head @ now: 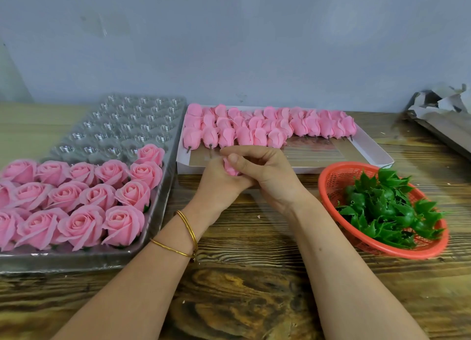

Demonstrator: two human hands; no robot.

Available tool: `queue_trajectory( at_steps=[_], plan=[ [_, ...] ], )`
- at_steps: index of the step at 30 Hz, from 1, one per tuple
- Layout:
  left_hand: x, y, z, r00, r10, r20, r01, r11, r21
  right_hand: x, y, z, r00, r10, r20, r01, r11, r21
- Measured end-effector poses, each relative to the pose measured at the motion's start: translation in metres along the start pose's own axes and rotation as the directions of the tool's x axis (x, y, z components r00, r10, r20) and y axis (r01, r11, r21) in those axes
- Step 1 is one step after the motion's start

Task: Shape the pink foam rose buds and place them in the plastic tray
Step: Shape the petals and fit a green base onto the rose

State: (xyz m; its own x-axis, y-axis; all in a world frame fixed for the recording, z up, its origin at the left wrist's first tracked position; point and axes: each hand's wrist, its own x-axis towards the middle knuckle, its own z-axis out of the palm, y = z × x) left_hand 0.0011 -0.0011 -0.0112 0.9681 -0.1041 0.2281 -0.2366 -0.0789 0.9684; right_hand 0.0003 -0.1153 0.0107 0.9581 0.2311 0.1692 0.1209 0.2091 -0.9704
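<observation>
I see both hands meeting just right of the plastic tray [142, 125], above the bench [242, 288]. The left hand [219, 179] and right hand [262, 171] have their fingers [244, 149] curled tight around one pink bud [230, 169], mostly hidden between them. The tray holds roughly fifteen opened roses [81, 225], the leftmost cut off. Right of the tray, one white box [377, 151] carries some thirty unshaped buds [254, 128]. Further right stands one red basket [328, 176] of green calyxes [382, 204].

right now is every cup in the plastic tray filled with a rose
No, the finished roses fill only the near rows of the plastic tray, and the far cups stand empty.
</observation>
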Motion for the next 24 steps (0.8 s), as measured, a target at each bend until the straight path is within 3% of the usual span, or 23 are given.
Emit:
queue_trajectory(
  at_steps=[8,16,24],
  plan=[
    [-0.001,0.003,0.002,1.000,0.000,-0.016,-0.001,0.995,-0.098,0.000,0.001,0.001,1.000,0.014,0.014,-0.013,1.000,-0.018],
    [0.000,0.001,-0.001,0.999,-0.021,-0.037,0.017,0.996,-0.086,-0.002,0.000,0.004,1.000,0.012,0.013,-0.010,0.996,-0.093],
    [0.002,0.001,-0.001,0.996,-0.040,-0.083,0.035,0.998,-0.057,-0.005,0.003,0.010,0.999,-0.042,-0.004,0.039,0.963,-0.266]
  ],
)
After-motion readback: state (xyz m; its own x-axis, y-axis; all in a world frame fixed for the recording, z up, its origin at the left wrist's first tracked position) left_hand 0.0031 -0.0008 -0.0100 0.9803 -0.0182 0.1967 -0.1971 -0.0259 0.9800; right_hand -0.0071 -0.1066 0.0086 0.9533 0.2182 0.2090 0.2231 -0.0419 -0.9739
